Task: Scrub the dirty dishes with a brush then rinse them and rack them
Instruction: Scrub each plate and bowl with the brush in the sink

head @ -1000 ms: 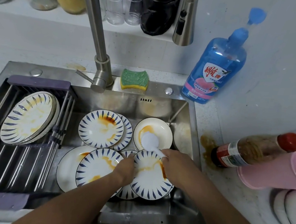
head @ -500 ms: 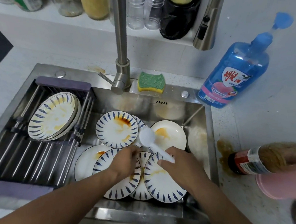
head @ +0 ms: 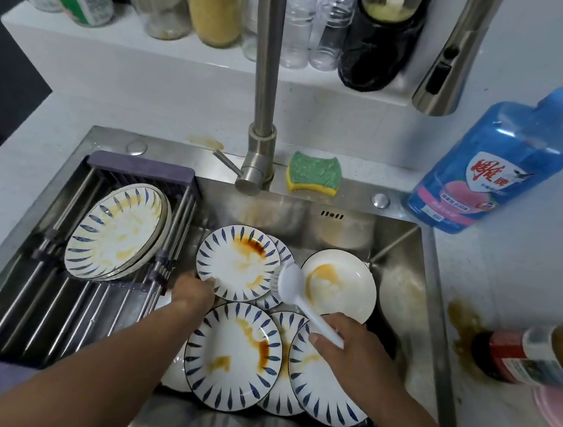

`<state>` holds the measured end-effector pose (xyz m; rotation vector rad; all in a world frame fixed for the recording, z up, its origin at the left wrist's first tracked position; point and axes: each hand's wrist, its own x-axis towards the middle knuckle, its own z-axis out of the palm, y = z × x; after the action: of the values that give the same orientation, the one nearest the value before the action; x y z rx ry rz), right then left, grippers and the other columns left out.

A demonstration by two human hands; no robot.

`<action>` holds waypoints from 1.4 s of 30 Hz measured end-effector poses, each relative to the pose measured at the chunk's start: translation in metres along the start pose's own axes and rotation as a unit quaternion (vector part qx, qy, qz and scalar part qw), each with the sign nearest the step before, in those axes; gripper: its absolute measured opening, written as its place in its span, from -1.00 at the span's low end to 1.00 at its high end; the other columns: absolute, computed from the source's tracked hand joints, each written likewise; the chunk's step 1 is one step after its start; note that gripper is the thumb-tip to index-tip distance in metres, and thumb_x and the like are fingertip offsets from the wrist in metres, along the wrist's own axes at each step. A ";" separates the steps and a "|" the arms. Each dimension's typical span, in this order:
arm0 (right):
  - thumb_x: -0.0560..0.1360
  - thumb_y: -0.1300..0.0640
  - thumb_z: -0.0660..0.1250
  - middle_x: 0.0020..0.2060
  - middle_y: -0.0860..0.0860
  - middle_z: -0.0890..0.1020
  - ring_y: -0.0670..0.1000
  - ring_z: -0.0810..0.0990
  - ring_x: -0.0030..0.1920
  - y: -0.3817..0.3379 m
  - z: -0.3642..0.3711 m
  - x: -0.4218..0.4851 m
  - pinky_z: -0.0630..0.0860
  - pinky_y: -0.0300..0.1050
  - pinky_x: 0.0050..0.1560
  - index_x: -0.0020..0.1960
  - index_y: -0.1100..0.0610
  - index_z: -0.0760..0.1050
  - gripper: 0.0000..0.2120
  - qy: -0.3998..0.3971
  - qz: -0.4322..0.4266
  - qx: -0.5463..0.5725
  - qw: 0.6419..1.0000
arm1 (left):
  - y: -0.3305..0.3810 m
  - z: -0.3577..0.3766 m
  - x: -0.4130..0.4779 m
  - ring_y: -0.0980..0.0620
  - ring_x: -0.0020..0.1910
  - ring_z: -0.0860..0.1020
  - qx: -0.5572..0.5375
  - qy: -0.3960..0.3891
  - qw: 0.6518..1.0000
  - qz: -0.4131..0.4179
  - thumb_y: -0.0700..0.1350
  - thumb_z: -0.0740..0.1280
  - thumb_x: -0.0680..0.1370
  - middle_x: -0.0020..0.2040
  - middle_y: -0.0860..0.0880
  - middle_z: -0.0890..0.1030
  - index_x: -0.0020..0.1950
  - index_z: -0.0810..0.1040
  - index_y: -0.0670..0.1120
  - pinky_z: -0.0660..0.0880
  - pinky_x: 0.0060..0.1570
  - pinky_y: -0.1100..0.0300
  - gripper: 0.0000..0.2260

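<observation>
Head view is showing my two hands apart inside the sink [head: 438,280]. My left hand [head: 193,294] is pinching the near rim of a brown-stained striped plate [head: 237,264], which is lying just ahead of it on the pile. My right hand [head: 353,351] is gripping the handle of the white brush [head: 292,283]. Its head is hanging ahead of my knuckles, between that plate and a plain white plate [head: 338,284] smeared orange; I cannot tell whether the bristles are touching either. Between my wrists a second striped plate [head: 232,353] is lying flat. Left of my left hand, streaked plates [head: 116,232] are leaning in the drying rack [head: 42,293]. Beyond both hands a green sponge [head: 313,173] is resting beside the faucet [head: 267,74]. Well right of my right hand a blue detergent bottle [head: 493,175] is standing.
</observation>
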<state>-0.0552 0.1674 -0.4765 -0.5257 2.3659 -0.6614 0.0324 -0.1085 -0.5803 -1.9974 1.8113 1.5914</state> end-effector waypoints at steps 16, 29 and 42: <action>0.53 -0.22 0.33 -0.33 -0.20 0.59 -0.09 0.55 -0.34 -0.014 -0.027 0.012 0.49 -0.09 -0.29 -0.07 -0.19 0.47 -0.86 0.066 -0.001 0.023 0.998 | 0.007 0.016 -0.053 -0.17 -0.11 0.69 -0.053 -0.121 0.988 0.086 -0.34 0.31 0.58 -0.11 -0.10 0.70 -0.02 0.61 -0.08 0.68 -0.06 -0.19 -0.82; 0.48 -0.30 0.34 -0.43 -0.04 0.51 -0.04 0.49 -0.42 -0.013 -0.044 -0.003 0.52 0.02 -0.32 -0.23 0.03 0.38 -0.59 0.090 0.040 0.028 0.995 | -0.009 0.061 -0.100 -0.13 -0.13 0.71 0.130 -0.322 0.923 0.167 -0.32 0.26 0.58 -0.08 -0.18 0.72 0.10 0.69 -0.13 0.69 -0.14 -0.12 -0.76; 0.50 -0.28 0.35 -0.37 0.02 0.50 -0.11 0.41 -0.39 0.003 -0.050 -0.024 0.37 -0.13 -0.31 -0.21 0.09 0.38 -0.56 0.099 0.036 0.047 0.993 | -0.008 0.083 -0.110 0.09 -0.26 0.59 0.227 -0.254 0.900 0.271 -0.27 0.37 0.58 -0.15 0.02 0.62 0.18 0.66 -0.08 0.54 -0.29 0.27 -0.78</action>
<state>-0.0708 0.1982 -0.4327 -0.3457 2.5097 -0.8213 0.0057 0.0245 -0.5531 -0.8217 2.3088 1.3991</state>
